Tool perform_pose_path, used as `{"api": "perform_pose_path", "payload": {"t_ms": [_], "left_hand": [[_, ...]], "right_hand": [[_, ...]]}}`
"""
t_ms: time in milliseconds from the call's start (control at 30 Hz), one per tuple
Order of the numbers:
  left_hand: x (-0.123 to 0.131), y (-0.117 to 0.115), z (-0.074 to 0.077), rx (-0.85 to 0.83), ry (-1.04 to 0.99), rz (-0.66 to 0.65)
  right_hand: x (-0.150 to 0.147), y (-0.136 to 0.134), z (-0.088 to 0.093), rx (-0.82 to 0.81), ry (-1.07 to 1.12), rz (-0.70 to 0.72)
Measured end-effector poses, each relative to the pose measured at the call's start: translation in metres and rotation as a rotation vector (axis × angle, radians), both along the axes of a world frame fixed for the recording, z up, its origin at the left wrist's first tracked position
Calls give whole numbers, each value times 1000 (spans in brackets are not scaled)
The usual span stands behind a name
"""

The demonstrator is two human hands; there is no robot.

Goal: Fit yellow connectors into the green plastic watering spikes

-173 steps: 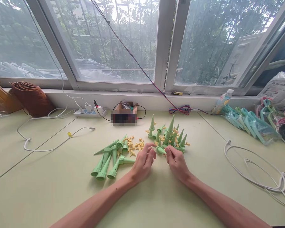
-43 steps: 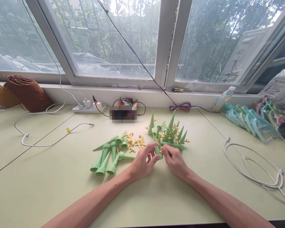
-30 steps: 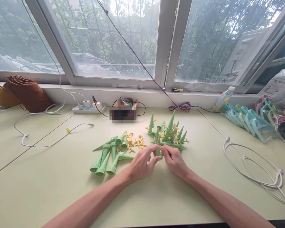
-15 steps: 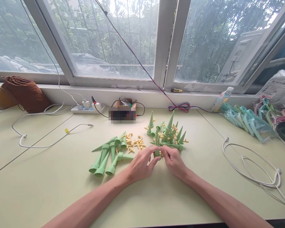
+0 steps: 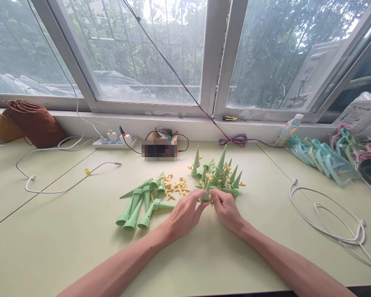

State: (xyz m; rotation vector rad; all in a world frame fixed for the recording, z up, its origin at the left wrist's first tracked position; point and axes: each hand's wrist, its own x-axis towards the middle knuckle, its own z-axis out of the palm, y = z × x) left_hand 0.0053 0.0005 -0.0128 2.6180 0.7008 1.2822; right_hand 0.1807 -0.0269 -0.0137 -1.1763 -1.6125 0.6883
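My left hand is closed around the base of a green plastic watering spike, which stands with its tip up. My right hand pinches a small yellow valve at that spike's right side; the fingers hide most of it. Just behind both hands are several green spikes fitted with yellow valves, some upright and some lying down. Left of my left hand lies a heap of green spikes without visible valves. A pile of loose yellow valves sits between the two groups.
A power strip and a small open box stand along the back. White cables lie left, another coiled cable right. Wrapped clothes hangers and a bottle are at the back right.
The held spike and both hands have shifted very slightly, with the spike's base tucked a little lower behind my left fingers. The piles lie unchanged.
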Motion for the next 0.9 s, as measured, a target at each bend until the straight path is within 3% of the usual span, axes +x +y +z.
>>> {"api": "perform_pose_path", "payload": {"t_ms": [200, 333, 533, 700, 900], "left_hand": [[1, -4, 1, -14, -120, 103], [1, -5, 3, -144, -197, 162], [2, -2, -3, -408, -117, 147], [4, -4, 2, -571, -110, 130], [5, -6, 8, -637, -161, 121]], "right_hand": [[-2, -2, -1, 80, -2, -1], [-1, -2, 0, 138, -28, 1], [-1, -3, 1, 228, -99, 40], [-1, -3, 4, 265, -129, 64], [-1, -4, 3, 281, -138, 75]]}}
